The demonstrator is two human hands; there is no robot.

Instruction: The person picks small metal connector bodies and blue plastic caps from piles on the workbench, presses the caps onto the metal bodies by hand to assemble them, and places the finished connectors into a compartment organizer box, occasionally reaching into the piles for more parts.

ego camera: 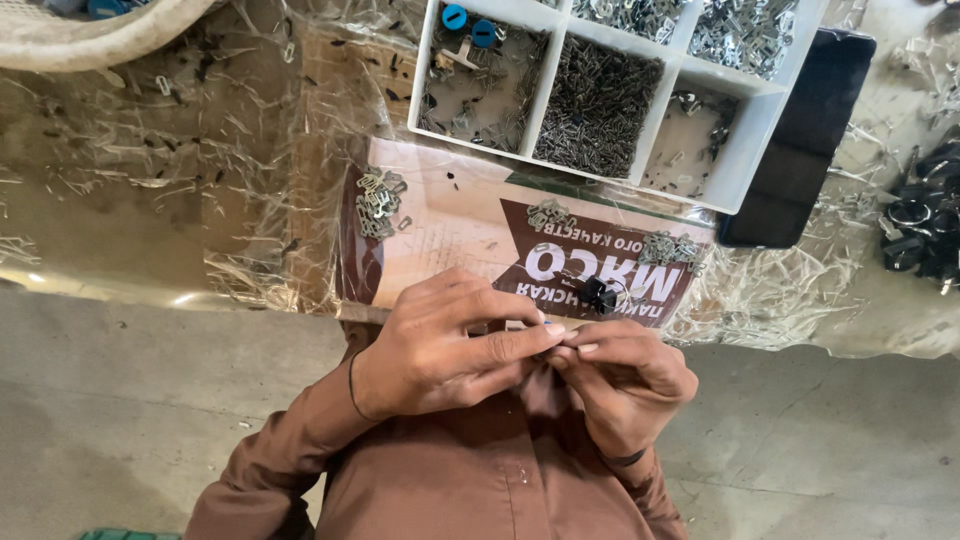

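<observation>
My left hand (450, 345) and my right hand (620, 375) meet fingertip to fingertip just over the near edge of the table. Together they pinch a tiny part that the fingers almost wholly hide. Just beyond the fingertips a small black part (598, 295) with a thin wire loop lies on a brown-and-white printed cardboard sheet (450, 235). Small heaps of silvery metal clips (378, 200) rest on that sheet, one at its left, others (670, 247) to the right.
A white compartment tray (745, 150) at the back holds metal pins, clips and two blue round caps (469, 25). A flat black slab (800, 140) lies beside it, black parts (920, 220) at far right, a pale basket rim (100, 35) top left. Crinkled clear plastic (150, 180) covers the table.
</observation>
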